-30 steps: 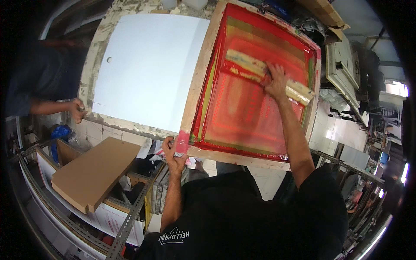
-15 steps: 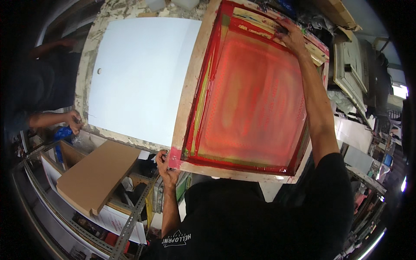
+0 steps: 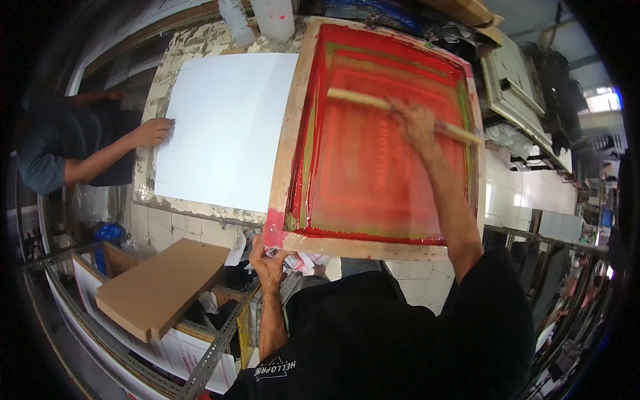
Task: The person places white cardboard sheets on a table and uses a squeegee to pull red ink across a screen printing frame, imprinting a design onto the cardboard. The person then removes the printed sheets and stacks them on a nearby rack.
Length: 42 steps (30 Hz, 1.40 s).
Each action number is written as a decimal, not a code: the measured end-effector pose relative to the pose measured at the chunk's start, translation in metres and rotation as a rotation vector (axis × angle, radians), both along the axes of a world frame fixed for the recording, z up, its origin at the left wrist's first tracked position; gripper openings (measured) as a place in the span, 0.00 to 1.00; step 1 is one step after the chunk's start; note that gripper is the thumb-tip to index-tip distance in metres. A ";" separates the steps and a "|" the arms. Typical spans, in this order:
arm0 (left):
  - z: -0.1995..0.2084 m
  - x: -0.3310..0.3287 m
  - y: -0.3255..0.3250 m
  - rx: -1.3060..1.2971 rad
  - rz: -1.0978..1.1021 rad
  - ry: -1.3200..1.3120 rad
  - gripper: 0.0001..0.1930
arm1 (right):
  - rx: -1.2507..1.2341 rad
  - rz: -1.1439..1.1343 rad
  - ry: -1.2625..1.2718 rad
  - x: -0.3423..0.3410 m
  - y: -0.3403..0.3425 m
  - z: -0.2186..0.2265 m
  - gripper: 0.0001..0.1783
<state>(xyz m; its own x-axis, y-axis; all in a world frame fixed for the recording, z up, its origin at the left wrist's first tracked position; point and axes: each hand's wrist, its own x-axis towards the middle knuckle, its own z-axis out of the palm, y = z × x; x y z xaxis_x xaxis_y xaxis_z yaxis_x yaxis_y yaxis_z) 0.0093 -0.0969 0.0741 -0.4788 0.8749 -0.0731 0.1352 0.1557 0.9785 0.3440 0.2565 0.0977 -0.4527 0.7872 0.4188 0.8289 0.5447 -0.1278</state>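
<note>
A wooden-framed printing screen (image 3: 292, 137), its mesh smeared with red ink, lies right of centre. My right hand (image 3: 415, 125) is closed round the middle of a long squeegee (image 3: 360, 98) with a pale wooden handle, over the far half of the mesh. Motion blurs the hand slightly. My left hand (image 3: 268, 260) grips the near left corner of the frame, where the wood is stained pink. To the left of the frame lies a white sheet (image 3: 223, 127) on a worn, paint-spotted table (image 3: 148, 160). A co-worker's hand (image 3: 155, 133) touches the sheet's left edge.
Flat brown cardboard (image 3: 163, 287) rests on a metal-framed rack (image 3: 210, 363) at the near left. Pale plastic containers (image 3: 275, 19) stand beyond the table. At the far right is a light-coloured cabinet (image 3: 513, 90). Shelving lines the right side.
My right hand has drawn the squeegee from the screen's far edge toward me. My left hand stays at the corner. The co-worker's hand has moved from the table's near corner to the sheet's left edge.
</note>
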 end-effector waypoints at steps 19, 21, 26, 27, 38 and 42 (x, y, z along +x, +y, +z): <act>0.192 0.020 0.104 0.796 -0.111 -0.123 0.51 | -0.024 0.033 0.099 -0.013 -0.140 0.349 0.26; 0.176 0.031 0.087 0.676 -0.198 -0.121 0.46 | -0.107 -0.032 0.098 -0.013 -0.118 0.381 0.22; 0.103 0.089 0.038 0.177 -0.721 -0.190 0.40 | -0.190 0.103 0.287 -0.026 -0.082 0.413 0.22; 0.091 0.091 0.028 0.011 -0.884 -0.132 0.42 | -0.172 0.118 0.297 -0.027 -0.077 0.416 0.22; -0.011 0.028 0.064 -0.194 0.563 -0.610 0.45 | -0.097 0.131 0.274 -0.024 -0.060 0.427 0.22; -0.019 -0.029 0.079 -0.106 0.686 -0.797 0.43 | -0.085 0.117 0.240 -0.023 -0.058 0.427 0.22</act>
